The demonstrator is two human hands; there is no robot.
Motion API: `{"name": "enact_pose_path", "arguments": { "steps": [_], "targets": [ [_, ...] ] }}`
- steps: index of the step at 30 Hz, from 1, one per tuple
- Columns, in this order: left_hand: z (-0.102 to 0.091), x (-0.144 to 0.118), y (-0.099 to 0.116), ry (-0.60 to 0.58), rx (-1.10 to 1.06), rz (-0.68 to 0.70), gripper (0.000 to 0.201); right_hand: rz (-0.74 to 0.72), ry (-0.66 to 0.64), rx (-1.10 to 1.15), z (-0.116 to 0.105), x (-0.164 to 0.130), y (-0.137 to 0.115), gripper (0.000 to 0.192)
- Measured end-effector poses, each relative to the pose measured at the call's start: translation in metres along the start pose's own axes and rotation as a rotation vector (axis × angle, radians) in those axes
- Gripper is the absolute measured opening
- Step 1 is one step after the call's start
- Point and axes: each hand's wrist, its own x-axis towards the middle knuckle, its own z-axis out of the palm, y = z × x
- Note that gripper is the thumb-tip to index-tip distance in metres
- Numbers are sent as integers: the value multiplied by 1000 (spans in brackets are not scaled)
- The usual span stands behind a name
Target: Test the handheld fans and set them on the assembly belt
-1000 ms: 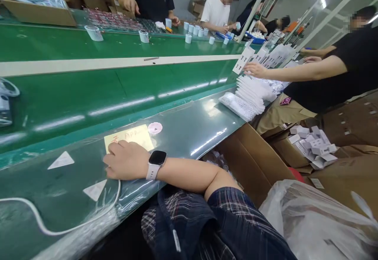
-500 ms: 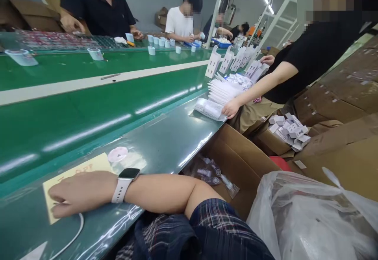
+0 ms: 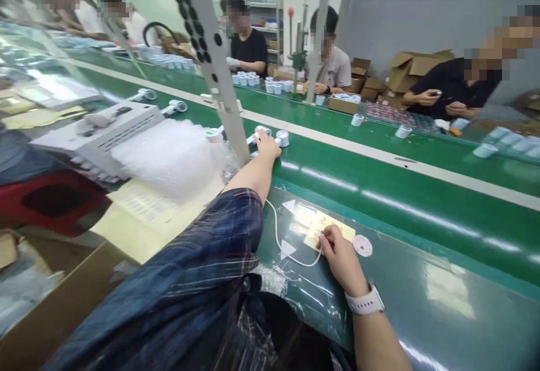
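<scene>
My left hand reaches out over the belt beside a metal post. Its fingers are spread over white, round-headed devices with handles, touching or just above one; what lies beneath the palm is hidden. Just right of it is the white round head of a device. My right hand, with a pale watch on the wrist, is closed in a pinch on the end of a white cable. It rests over a yellow paper note with red handwriting. A pink round sticker lies beside the note.
A metal post rises close by my left arm. To the left are a stack of white pouches, yellow sheets and a white slotted box. The green belt runs across; several people work beyond it among white cups.
The view has swung left. My left hand now shows, stretched out over the devices on the belt. My right hand remains at the yellow note, now visibly pinching the cable's end.
</scene>
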Motion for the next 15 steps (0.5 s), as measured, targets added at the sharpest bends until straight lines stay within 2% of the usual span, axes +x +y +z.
{"name": "enact_pose_path", "arguments": {
  "steps": [2,5,9,11,15],
  "targets": [
    [3,6,-12,11,22,-70,74,15,-2,28,0,-6,3,25],
    [3,19,-14,-47,5,-137,97,36,-1,47,-1,-11,4,29],
    [-1,33,-14,-149,-14,-201,116,61,-16,69,-4,-7,5,30],
    [1,32,-9,-159,13,-200,118,85,-21,86,-5,-3,4,25],
    [4,18,8,-142,106,-109,105,144,-11,154,-5,4,-1,16]
  ]
}}
